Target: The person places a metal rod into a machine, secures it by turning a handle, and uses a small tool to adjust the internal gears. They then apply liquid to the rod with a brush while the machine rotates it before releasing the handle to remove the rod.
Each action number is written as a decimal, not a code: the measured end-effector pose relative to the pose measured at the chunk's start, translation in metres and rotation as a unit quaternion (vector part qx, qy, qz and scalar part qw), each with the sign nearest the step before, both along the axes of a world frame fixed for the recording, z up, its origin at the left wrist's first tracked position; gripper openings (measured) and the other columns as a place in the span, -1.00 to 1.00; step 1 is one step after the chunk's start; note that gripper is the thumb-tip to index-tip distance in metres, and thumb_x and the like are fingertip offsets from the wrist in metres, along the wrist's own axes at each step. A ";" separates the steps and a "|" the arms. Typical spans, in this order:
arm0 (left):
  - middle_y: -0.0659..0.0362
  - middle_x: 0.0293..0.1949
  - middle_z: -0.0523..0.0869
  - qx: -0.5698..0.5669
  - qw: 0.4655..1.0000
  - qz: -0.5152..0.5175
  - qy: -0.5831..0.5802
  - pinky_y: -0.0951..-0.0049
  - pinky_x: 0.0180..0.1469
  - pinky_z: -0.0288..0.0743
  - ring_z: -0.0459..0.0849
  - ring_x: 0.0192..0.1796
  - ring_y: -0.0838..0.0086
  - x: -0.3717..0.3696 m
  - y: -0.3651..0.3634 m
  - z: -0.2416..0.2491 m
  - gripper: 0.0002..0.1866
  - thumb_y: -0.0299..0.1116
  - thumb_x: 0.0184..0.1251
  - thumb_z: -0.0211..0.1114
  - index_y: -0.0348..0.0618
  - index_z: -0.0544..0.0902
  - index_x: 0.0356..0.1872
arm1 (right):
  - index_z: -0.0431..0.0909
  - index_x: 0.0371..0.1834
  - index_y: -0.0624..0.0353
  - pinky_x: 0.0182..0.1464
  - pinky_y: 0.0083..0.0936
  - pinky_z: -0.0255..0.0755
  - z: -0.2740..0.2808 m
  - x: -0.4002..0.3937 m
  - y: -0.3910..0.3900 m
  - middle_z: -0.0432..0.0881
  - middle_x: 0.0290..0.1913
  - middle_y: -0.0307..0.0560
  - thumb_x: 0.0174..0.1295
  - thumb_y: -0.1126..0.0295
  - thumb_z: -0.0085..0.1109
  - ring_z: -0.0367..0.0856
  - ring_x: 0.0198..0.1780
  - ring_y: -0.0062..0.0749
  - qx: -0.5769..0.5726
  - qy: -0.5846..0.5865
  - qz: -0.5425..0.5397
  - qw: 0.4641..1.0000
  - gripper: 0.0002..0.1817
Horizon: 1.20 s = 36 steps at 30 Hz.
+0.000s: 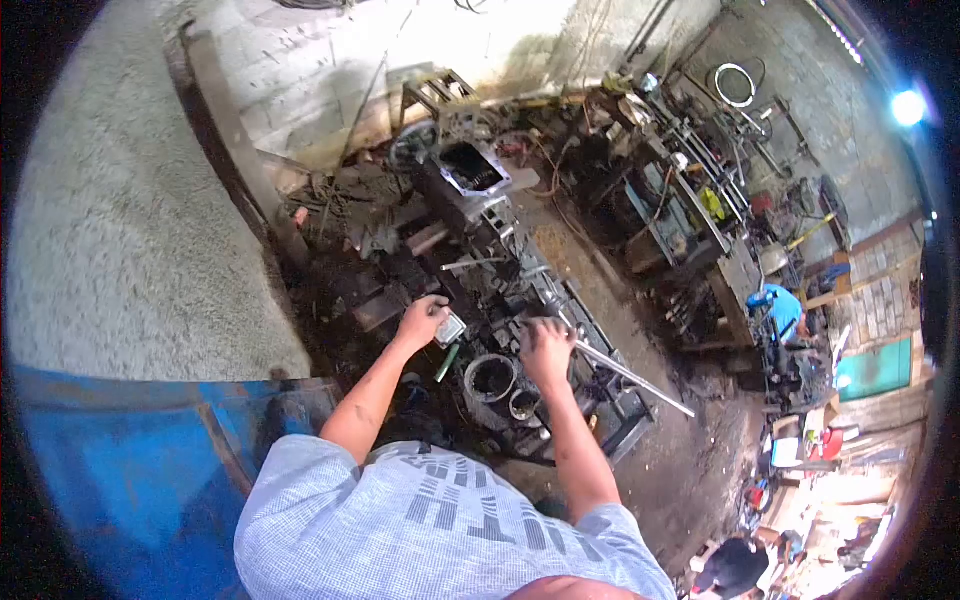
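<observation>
Bent fingers of my left hand (pixel 426 318) rest at the upper edge of a small pale rectangular piece (pixel 451 330); whether they grip it is unclear. Below that piece is a green stick-like object (pixel 447 363). My right hand (pixel 547 350) is over the dark machine, its fingers curled down on something too dark to make out. A long metal bar (pixel 640 379) extends from beside my right hand toward the lower right. Two round metal rings, a large one (pixel 468 381) and a smaller one (pixel 513 411), lie just below and between my hands.
An open metal housing (pixel 477 190) stands beyond my hands. A cluttered workbench (pixel 735 290) runs along the right. Farther right is a person in blue (pixel 779 306). A blue panel (pixel 120 450) is at the lower left, beside a rough grey wall (pixel 150 230).
</observation>
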<state>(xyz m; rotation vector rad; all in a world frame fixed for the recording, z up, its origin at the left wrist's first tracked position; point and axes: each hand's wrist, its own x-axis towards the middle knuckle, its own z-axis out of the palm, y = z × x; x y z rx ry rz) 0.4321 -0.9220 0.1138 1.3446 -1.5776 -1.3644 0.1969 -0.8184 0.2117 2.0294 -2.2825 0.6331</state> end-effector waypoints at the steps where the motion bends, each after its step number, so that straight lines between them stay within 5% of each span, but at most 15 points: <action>1: 0.08 -0.32 0.71 -0.011 0.999 0.019 0.047 0.37 -0.24 0.53 0.67 -0.29 0.47 -0.004 -0.009 0.013 -0.58 -0.29 0.28 0.29 -0.19 0.53 0.13 | 0.59 -0.11 0.14 0.22 -0.04 0.21 0.004 0.011 -0.007 0.64 -0.11 -0.06 0.16 0.26 0.18 0.53 0.03 -0.11 -0.021 -0.022 0.033 0.999 -0.71; 4: 0.17 -0.23 0.68 -0.068 0.978 0.070 0.183 0.50 -0.24 0.54 0.64 -0.27 0.55 -0.025 -0.008 0.057 -0.26 -0.44 0.27 0.31 -0.02 0.16 0.45 | 0.54 -0.03 0.29 -0.05 -0.34 0.49 -0.007 0.038 -0.025 0.66 -0.16 0.21 0.19 0.36 0.21 0.63 -0.13 0.08 -0.035 -0.387 0.060 0.919 -0.68; 7: 0.19 -0.23 0.70 -0.205 0.971 0.049 0.113 0.50 -0.25 0.53 0.62 -0.30 0.63 -0.037 -0.013 0.099 -0.40 -0.35 0.30 0.31 -0.06 0.34 0.37 | 0.53 -0.04 0.32 -0.10 -0.45 0.47 0.012 0.058 -0.021 0.68 -0.25 0.03 0.24 0.36 0.20 0.63 -0.22 -0.36 -0.013 -0.478 0.043 0.877 -0.69; 8: 0.18 -0.24 0.72 -0.246 0.964 0.085 0.064 0.52 -0.22 0.52 0.64 -0.29 0.61 -0.042 -0.015 0.107 -0.60 -0.30 0.35 0.26 -0.17 0.54 0.18 | 0.54 -0.06 0.31 -0.13 -0.53 0.45 0.008 0.060 -0.023 0.66 -0.28 -0.13 0.26 0.34 0.19 0.56 -0.25 -0.53 -0.006 -0.511 0.049 0.858 -0.71; 11: 0.14 -0.26 0.74 -0.148 0.975 0.096 0.137 0.51 -0.16 0.51 0.67 -0.27 0.53 -0.048 -0.020 0.109 -0.71 -0.27 0.38 0.22 -0.25 0.64 -0.02 | 0.55 -0.07 0.28 -0.20 -0.59 0.42 0.004 0.059 -0.024 0.65 -0.28 -0.16 0.27 0.35 0.19 0.56 -0.27 -0.58 0.017 -0.600 0.042 0.799 -0.74; 12: 0.11 -0.27 0.75 -0.227 0.960 0.116 0.114 0.49 -0.15 0.51 0.69 -0.25 0.48 -0.050 -0.016 0.113 -0.72 -0.25 0.38 0.22 -0.29 0.68 -0.18 | 0.55 -0.01 0.27 -0.09 -0.60 0.43 0.007 0.059 -0.025 0.68 -0.19 -0.17 0.31 0.35 0.13 0.58 -0.20 -0.53 0.056 -0.668 0.017 0.742 -0.73; 13: 0.10 -0.25 0.75 -0.196 0.968 0.108 0.109 0.41 -0.11 0.53 0.72 -0.19 0.36 -0.050 -0.013 0.116 -0.76 -0.29 0.38 0.21 -0.30 0.67 -0.20 | 0.54 0.01 0.23 -0.27 -0.60 0.42 0.010 0.060 -0.026 0.68 -0.23 -0.19 0.34 0.26 0.07 0.58 -0.27 -0.56 0.065 -0.707 0.016 0.704 -0.69; 16: 0.04 -0.28 0.72 -0.422 0.906 0.033 0.022 0.30 -0.13 0.53 0.70 -0.21 0.18 -0.039 0.016 0.145 -0.85 -0.40 0.23 0.29 -0.20 0.68 -0.21 | 0.48 0.11 0.15 0.00 -0.50 0.44 0.024 0.063 -0.041 0.64 -0.02 -0.12 0.42 0.06 -0.10 0.60 -0.10 -0.40 0.147 -0.866 0.023 0.478 -0.57; 19: 0.09 -0.27 0.70 -0.449 0.892 -0.047 -0.021 0.21 -0.14 0.49 0.67 -0.19 0.14 -0.022 0.036 0.156 -0.76 -0.44 0.07 0.35 -0.13 0.68 -0.18 | 0.47 0.09 0.19 0.13 -0.44 0.41 0.034 0.080 -0.062 0.60 0.01 0.00 0.44 0.15 -0.13 0.58 -0.03 -0.30 0.139 -0.905 0.034 0.399 -0.62; 24: 0.11 -0.25 0.70 -0.448 0.886 -0.098 -0.072 0.24 -0.02 0.46 0.65 -0.12 0.16 0.006 -0.018 0.143 -0.67 -0.45 0.04 0.35 -0.09 0.69 -0.08 | 0.52 0.04 0.26 -0.34 -0.64 0.41 0.029 0.097 -0.116 0.62 -0.30 -0.16 0.38 0.32 -0.12 0.54 -0.37 -0.57 0.114 -0.828 -0.029 0.548 -0.67; 28: 0.01 -0.12 0.73 -0.283 0.940 -0.188 -0.039 0.28 -0.01 0.52 0.70 -0.08 0.17 0.019 -0.116 0.118 -0.75 -0.42 0.16 0.33 -0.14 0.71 -0.11 | 0.51 0.09 0.24 -0.34 -0.65 0.32 -0.004 0.089 -0.195 0.48 -0.46 -0.26 0.34 0.35 -0.12 0.42 -0.43 -0.55 0.074 -0.759 -0.062 0.644 -0.65; 32: -0.04 -0.08 0.72 -0.199 0.975 -0.101 -0.001 0.33 0.07 0.52 0.70 -0.01 0.19 0.028 -0.235 0.113 -0.75 -0.39 0.25 0.27 -0.25 0.68 -0.09 | 0.50 -0.12 0.22 -0.53 -0.58 0.23 0.004 0.099 -0.247 0.17 -0.66 -0.38 0.34 0.32 -0.18 0.19 -0.65 -0.60 0.051 -0.770 -0.163 0.614 -0.72; 36: -0.02 -0.11 0.73 -0.227 0.973 -0.037 -0.030 0.38 0.04 0.52 0.70 -0.02 0.29 0.038 -0.362 0.086 -0.77 -0.39 0.28 0.26 -0.23 0.68 -0.08 | 0.49 0.03 0.25 -0.55 -0.54 0.27 0.014 0.107 -0.267 0.17 -0.63 -0.37 0.37 0.31 -0.19 0.19 -0.64 -0.61 0.106 -0.771 -0.195 0.596 -0.66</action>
